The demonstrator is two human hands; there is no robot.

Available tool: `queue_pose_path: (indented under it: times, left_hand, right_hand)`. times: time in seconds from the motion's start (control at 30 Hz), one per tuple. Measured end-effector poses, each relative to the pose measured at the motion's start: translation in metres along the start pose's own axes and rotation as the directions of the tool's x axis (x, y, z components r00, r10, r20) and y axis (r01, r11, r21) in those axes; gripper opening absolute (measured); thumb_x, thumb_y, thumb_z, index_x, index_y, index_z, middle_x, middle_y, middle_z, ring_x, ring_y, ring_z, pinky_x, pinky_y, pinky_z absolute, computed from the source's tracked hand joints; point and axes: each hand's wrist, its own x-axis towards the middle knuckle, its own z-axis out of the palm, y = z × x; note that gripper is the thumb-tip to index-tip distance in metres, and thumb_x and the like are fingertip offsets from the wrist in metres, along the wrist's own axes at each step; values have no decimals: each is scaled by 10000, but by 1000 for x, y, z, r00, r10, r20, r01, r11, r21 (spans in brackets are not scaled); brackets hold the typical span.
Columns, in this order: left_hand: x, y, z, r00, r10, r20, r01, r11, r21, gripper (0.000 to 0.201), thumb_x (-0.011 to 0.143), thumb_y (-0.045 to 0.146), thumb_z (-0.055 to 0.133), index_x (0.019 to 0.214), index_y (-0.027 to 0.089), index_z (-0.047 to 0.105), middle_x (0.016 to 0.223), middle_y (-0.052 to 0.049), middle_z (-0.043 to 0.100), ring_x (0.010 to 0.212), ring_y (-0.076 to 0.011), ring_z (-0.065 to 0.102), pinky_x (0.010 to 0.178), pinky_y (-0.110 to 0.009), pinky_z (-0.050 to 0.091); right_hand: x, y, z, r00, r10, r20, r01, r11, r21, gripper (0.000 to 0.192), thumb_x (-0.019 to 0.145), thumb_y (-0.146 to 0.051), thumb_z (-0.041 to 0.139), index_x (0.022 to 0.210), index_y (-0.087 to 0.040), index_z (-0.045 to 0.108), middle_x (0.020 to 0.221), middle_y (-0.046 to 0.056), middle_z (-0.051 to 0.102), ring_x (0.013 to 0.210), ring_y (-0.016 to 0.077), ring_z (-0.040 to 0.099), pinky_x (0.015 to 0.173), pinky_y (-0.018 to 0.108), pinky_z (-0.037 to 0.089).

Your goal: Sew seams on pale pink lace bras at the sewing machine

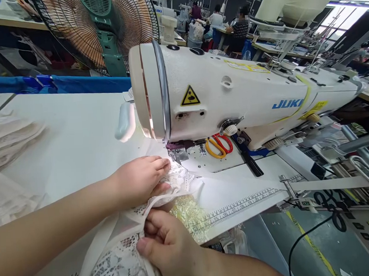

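Near the front edge of the white, ruler-marked sewing table [78,132], the right hand [175,247] pinches white, floral-patterned lace fabric [112,265] between thumb and curled fingers, while the left hand [141,180] lies palm-down, loosely open, on the fabric's far part, near the metal presser foot [179,155] of the white JUKI sewing machine [247,92].

- Your left hand [141,180] has room to pass leftward over the white table [78,132], up to the piled fabric [9,138].
- The sewing machine [213,90] blocks the way just beyond your left fingertips.
- Scissors [219,145] and a black bar [250,161] crowd the gap beneath its arm.
- Gathered lace [117,258] fills the space between your left hand and right hand [175,247].
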Motion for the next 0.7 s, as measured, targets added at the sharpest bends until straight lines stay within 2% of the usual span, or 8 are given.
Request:
queue_pose_path:
  times: [0.17, 0.3, 0.47, 0.53, 0.6, 0.7]
  left_hand:
    - [8, -2, -10, 998, -41, 50, 36, 996, 86, 498, 933, 409, 403, 1246, 81, 610, 1299, -170, 603, 1150, -328, 565, 969, -441, 462]
    - [14, -7, -16, 996, -57, 69, 44, 984, 175, 483, 916, 416, 433, 1234, 106, 622, 1289, -154, 611, 1053, -324, 596, 912, -452, 465]
    - [17, -7, -20, 991, -106, 86, 79, 959, 273, 462, 893, 474, 457, 1096, 142, 705, 1023, -167, 681, 936, -328, 602, 783, -437, 469]
    - [17, -7, -19, 979, -150, 140, 104, 950, 293, 486, 906, 460, 436, 1151, 119, 679, 966, -179, 664, 929, -336, 598, 732, -423, 468]
    - [16, -10, -16, 966, -178, 190, 120, 952, 281, 533, 920, 424, 414, 1303, 86, 566, 984, -179, 649, 932, -325, 595, 707, -394, 468]
    - [12, -20, -13, 955, -201, 218, 150, 961, 230, 564, 904, 371, 444, 1404, 111, 448, 1018, -152, 637, 962, -290, 586, 704, -331, 461]
  right_hand:
    - [5, -1, 2, 1000, -3, -14, 4, 1000, 10, 429, 649, -389, 773, 976, -177, 594, 985, 76, 689, 993, 228, 635, 993, 395, 429]
    - [11, -2, 3, 1000, -10, -17, 11, 998, 57, 490, 622, -356, 795, 1028, -182, 583, 1053, 90, 686, 1051, 241, 623, 1044, 415, 392]
    - [19, -1, 4, 999, -37, -18, 38, 997, 60, 541, 642, -391, 780, 1103, -196, 573, 1092, 75, 671, 1076, 240, 603, 1053, 392, 381]
    - [21, -1, 5, 999, -48, -22, 48, 999, 3, 534, 670, -457, 745, 1108, -200, 579, 1070, 62, 672, 1038, 231, 609, 1013, 366, 414]
    - [20, -2, 5, 997, -73, -9, 72, 995, -74, 525, 742, -524, 652, 1136, -186, 575, 1047, 66, 670, 989, 220, 617, 952, 344, 453]
    - [6, -13, -2, 993, -108, 35, 114, 946, -304, 446, 880, -498, 480, 1180, -183, 580, 1042, 64, 671, 955, 195, 617, 903, 310, 470]
